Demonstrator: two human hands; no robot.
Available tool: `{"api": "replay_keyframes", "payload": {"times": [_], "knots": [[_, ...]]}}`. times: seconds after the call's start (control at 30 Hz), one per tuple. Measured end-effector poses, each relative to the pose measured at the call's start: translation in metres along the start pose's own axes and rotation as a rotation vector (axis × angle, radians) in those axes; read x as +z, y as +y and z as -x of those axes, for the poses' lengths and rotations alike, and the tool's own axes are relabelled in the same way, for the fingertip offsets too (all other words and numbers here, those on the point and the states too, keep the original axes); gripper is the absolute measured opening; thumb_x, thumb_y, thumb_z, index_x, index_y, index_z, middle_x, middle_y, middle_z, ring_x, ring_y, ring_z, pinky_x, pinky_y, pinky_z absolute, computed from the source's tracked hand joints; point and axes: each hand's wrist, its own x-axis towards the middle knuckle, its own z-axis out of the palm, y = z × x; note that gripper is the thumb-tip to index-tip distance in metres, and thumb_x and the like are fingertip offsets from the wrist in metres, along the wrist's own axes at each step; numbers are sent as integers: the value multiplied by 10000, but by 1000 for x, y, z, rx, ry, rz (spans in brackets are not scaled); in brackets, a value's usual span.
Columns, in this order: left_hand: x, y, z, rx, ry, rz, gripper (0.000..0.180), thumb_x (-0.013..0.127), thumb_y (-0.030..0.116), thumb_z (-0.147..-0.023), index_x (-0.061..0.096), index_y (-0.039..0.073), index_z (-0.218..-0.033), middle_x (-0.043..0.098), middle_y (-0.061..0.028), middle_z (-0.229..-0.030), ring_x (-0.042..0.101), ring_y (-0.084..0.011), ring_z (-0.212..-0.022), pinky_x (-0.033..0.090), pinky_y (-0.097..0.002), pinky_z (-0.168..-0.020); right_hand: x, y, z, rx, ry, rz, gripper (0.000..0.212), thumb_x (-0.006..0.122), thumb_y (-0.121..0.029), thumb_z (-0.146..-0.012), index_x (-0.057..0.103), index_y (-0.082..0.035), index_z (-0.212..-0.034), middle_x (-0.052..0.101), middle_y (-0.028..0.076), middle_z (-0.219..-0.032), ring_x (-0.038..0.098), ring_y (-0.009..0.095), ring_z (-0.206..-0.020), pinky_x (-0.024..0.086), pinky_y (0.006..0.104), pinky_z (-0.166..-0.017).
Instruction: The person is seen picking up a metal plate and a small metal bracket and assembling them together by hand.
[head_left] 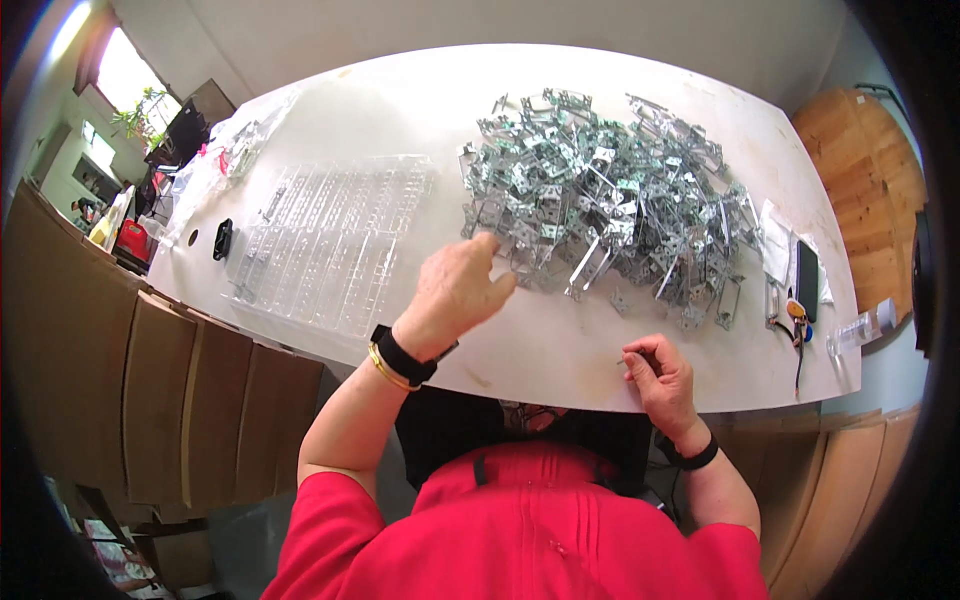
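Observation:
A large heap of silvery metal brackets [600, 190] lies on the white table. My left hand [452, 298] reaches to the heap's near left edge, its thumb and forefinger apart. No part shows between those fingers, though some of the fingers are hidden beneath the hand. Close to the table's front edge, my right hand [662, 382] is closed in a pinch on a small metal piece [625, 360]. Only a thin tip of that piece sticks out past the fingertips, so its full shape is hidden. Left of the heap sits a clear plastic tray [330, 240] with rows of small pockets.
A black clip-like object [223, 239] rests left of the tray, and clear plastic bags [225, 150] lie behind it. At the right are a phone [806, 280], a keyed cord [797, 312] and a clear bottle [862, 328]. Cardboard boxes [160, 400] stand below left.

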Motion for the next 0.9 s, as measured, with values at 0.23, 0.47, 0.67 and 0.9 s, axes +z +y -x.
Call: {"api": "replay_keyframes", "payload": {"times": [0.23,0.47,0.67,0.9], "knots": [[42,16,44,84,-173,-77,394,732,310,-885,651,-30,-1068,688,-216,-906,697,-424,-900,548,-520,-808,2,-2,-1,-14,11,38,86,696,-105,-1043,688,-36,-1094,662,5,-886,653,78,-753,522,245,-682],[31,26,43,130,-101,-61,379,729,306,-941,640,-25,-1103,644,-235,-1050,666,-432,-951,536,-510,-827,1,-1,0,-10,15,9,89,702,-103,-1039,696,-36,-1096,678,10,-915,655,79,-757,526,247,-681],[43,37,26,263,-106,-18,307,688,224,-965,632,19,-1186,647,-211,-1053,664,-431,-984,532,-518,-839,1,-3,-1,-5,13,2,84,702,-88,-1034,699,-34,-1098,683,11,-915,657,77,-765,528,247,-683],[56,37,17,236,-127,24,263,676,204,-963,628,27,-1152,681,-223,-1057,669,-451,-992,530,-519,-844,1,-1,0,-8,11,-10,81,696,-79,-1034,697,-32,-1100,684,8,-913,657,72,-772,526,245,-685]]}}
